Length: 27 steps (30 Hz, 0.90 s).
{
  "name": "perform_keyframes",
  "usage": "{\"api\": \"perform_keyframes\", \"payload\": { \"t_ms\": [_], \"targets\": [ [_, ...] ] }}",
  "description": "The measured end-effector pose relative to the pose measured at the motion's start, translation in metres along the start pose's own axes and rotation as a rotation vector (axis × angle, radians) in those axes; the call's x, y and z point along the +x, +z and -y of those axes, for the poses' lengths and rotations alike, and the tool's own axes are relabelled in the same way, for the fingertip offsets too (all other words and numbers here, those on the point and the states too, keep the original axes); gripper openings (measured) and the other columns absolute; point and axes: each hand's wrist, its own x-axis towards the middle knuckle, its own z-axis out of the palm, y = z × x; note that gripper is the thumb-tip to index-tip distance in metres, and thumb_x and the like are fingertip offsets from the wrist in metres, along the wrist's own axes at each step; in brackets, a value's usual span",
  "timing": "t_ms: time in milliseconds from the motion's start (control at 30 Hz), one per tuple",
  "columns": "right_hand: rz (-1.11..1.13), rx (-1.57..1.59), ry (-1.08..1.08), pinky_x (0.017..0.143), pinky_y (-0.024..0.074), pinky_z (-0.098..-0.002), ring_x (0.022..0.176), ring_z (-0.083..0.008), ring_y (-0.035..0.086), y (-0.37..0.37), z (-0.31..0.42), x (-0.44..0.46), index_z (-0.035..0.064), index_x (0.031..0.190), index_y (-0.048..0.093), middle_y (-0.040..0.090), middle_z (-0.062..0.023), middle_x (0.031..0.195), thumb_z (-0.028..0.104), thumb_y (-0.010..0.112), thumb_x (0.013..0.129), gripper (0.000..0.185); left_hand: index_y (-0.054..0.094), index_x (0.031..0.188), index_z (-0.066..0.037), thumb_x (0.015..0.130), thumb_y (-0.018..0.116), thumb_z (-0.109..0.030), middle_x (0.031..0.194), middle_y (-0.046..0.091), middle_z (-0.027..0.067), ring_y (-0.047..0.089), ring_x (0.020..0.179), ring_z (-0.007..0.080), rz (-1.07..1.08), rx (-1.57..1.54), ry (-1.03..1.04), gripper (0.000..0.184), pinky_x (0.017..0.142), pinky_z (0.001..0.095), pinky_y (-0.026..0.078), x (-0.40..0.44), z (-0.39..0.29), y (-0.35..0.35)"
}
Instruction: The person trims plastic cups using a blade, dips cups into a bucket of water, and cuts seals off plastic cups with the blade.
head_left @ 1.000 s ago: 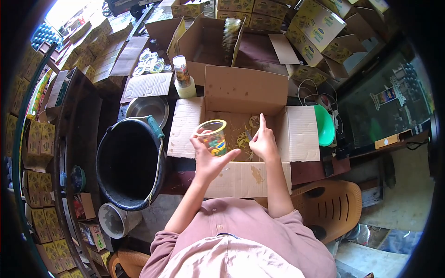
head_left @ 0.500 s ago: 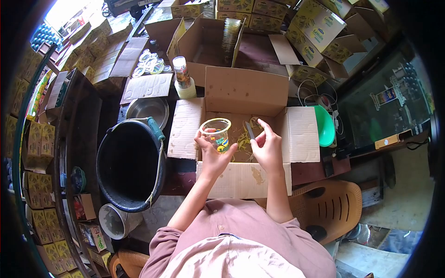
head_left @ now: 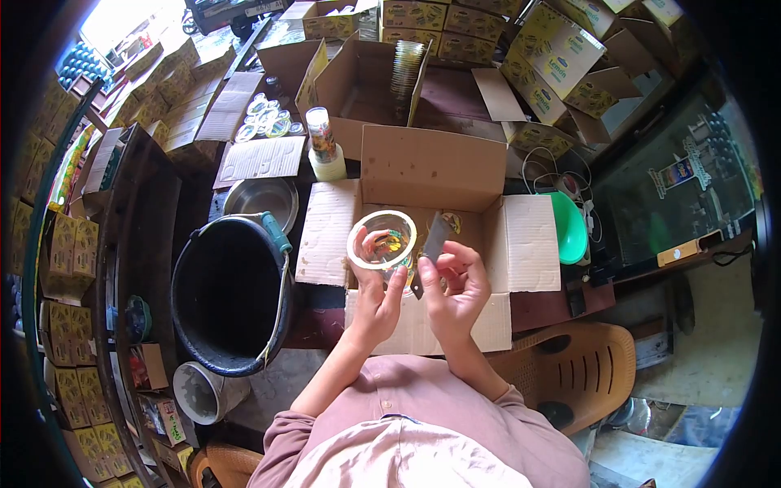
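Note:
My left hand (head_left: 376, 307) is wrapped round a clear plastic cup (head_left: 382, 241) with a pale yellow rim and a colourful print. The cup's mouth tilts up toward me. Just to its right, my right hand (head_left: 457, 286) pinches a flat grey blade (head_left: 434, 241) between thumb and fingers. The blade stands slanted, its narrow lower end close to the left hand's fingers. Both hands are over an open cardboard box (head_left: 431, 163) whose flaps are folded out. Yellowish scraps lie inside it, partly hidden by the hands.
A black bucket (head_left: 232, 297) stands left of the box, with a metal bowl (head_left: 264, 203) behind it. Stacked cups (head_left: 325, 154) and round lids (head_left: 264, 118) sit at the back left. A green bowl (head_left: 567, 228) and a glass-fronted cabinet (head_left: 675, 179) are on the right.
The cup has tipped so its mouth faces me more. My right hand has moved left and lower, bringing the blade close to the cup, and the blade's flat side now shows.

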Motion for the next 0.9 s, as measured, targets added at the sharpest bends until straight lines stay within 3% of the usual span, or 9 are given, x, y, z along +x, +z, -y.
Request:
{"api": "perform_keyframes", "payload": {
  "t_ms": [67, 100, 200, 233, 433, 533, 700, 833, 900],
  "targets": [
    [-0.049, 0.159, 0.093, 0.062, 0.0469, -0.0180, 0.069, -0.0035, 0.053, -0.004, 0.004, 0.002, 0.0025, 0.101, 0.054, 0.054, -0.0003, 0.075, -0.006, 0.061, 0.075, 0.028, 0.009, 0.132, 0.005, 0.088, 0.043, -0.009, 0.130, 0.021, 0.0160, 0.029, 0.121, 0.0234, 0.011, -0.029, -0.006, 0.057, 0.102, 0.0330, 0.018, -0.001, -0.001, -0.002],
    [0.018, 0.513, 0.200, 0.074, 0.0490, -0.0243, 0.078, -0.0084, 0.057, -0.010, 0.002, 0.007, 0.0039, 0.101, 0.054, 0.058, -0.0046, 0.081, -0.008, 0.057, 0.076, 0.028, 0.007, 0.132, 0.005, 0.087, 0.045, -0.009, 0.129, 0.021, 0.0174, 0.029, 0.120, 0.0243, 0.012, -0.039, -0.007, 0.060, 0.102, 0.0335, 0.020, -0.001, 0.001, -0.002],
    [0.113, 0.912, 0.554, 0.080, 0.0469, -0.0266, 0.087, -0.0136, 0.059, -0.017, 0.013, 0.022, 0.0041, 0.100, 0.055, 0.056, -0.0035, 0.078, -0.009, 0.062, 0.073, 0.031, 0.006, 0.133, 0.005, 0.088, 0.046, -0.011, 0.129, 0.022, 0.0183, 0.030, 0.120, 0.0253, 0.021, -0.118, -0.028, 0.063, 0.102, 0.0340, 0.021, -0.003, 0.004, -0.004],
    [0.128, 0.898, 0.509, 0.084, 0.0456, -0.0309, 0.093, -0.0173, 0.059, -0.018, 0.010, 0.022, 0.0040, 0.100, 0.055, 0.055, -0.0017, 0.076, -0.007, 0.063, 0.073, 0.030, 0.005, 0.133, 0.005, 0.088, 0.046, -0.011, 0.129, 0.023, 0.0180, 0.030, 0.120, 0.0253, 0.025, -0.154, -0.037, 0.063, 0.102, 0.0340, 0.021, -0.003, 0.004, -0.004],
    [0.238, 0.589, 0.461, 0.071, 0.0464, -0.0210, 0.075, -0.0069, 0.055, -0.022, 0.003, 0.025, 0.0041, 0.095, 0.056, 0.055, 0.0006, 0.074, -0.007, 0.064, 0.073, 0.026, 0.005, 0.134, 0.001, 0.087, 0.047, -0.011, 0.127, 0.028, 0.0171, 0.035, 0.118, 0.0258, 0.078, -0.102, -0.042, 0.065, 0.101, 0.0380, 0.021, -0.003, 0.007, -0.006],
    [0.238, 0.564, 0.488, 0.066, 0.0451, -0.0179, 0.068, -0.0034, 0.051, -0.023, 0.005, 0.026, 0.0042, 0.093, 0.057, 0.054, 0.0011, 0.075, -0.007, 0.064, 0.073, 0.024, 0.003, 0.134, 0.001, 0.084, 0.051, -0.011, 0.125, 0.031, 0.0178, 0.037, 0.116, 0.0265, 0.098, 0.267, 0.098, 0.069, 0.098, 0.0419, 0.020, -0.002, 0.004, -0.010],
    [0.288, 0.587, 0.523, 0.068, 0.0461, -0.0187, 0.070, -0.0047, 0.052, -0.033, -0.001, 0.030, 0.0035, 0.093, 0.057, 0.055, 0.0013, 0.075, -0.007, 0.063, 0.074, 0.023, 0.003, 0.132, 0.004, 0.077, 0.054, -0.005, 0.122, 0.035, 0.0204, 0.039, 0.113, 0.0297, 0.115, 0.286, 0.197, 0.076, 0.093, 0.0433, 0.018, -0.001, 0.016, -0.017],
    [0.268, 0.647, 0.577, 0.071, 0.0478, -0.0205, 0.069, -0.0061, 0.054, -0.036, -0.004, 0.031, 0.0037, 0.094, 0.057, 0.055, 0.0012, 0.075, -0.008, 0.063, 0.074, 0.024, 0.002, 0.133, 0.003, 0.078, 0.053, -0.006, 0.121, 0.035, 0.0201, 0.039, 0.112, 0.0293, 0.113, 0.233, 0.200, 0.076, 0.093, 0.0430, 0.018, 0.000, 0.020, -0.020],
    [0.286, 0.735, 0.564, 0.073, 0.0486, -0.0242, 0.076, -0.0112, 0.058, -0.041, -0.011, 0.031, 0.0038, 0.095, 0.057, 0.059, -0.0032, 0.083, -0.009, 0.060, 0.074, 0.025, 0.001, 0.133, 0.003, 0.079, 0.053, -0.007, 0.121, 0.035, 0.0202, 0.039, 0.111, 0.0292, 0.120, 0.227, 0.179, 0.075, 0.094, 0.0427, 0.018, 0.000, 0.016, -0.021]
  ]
}}
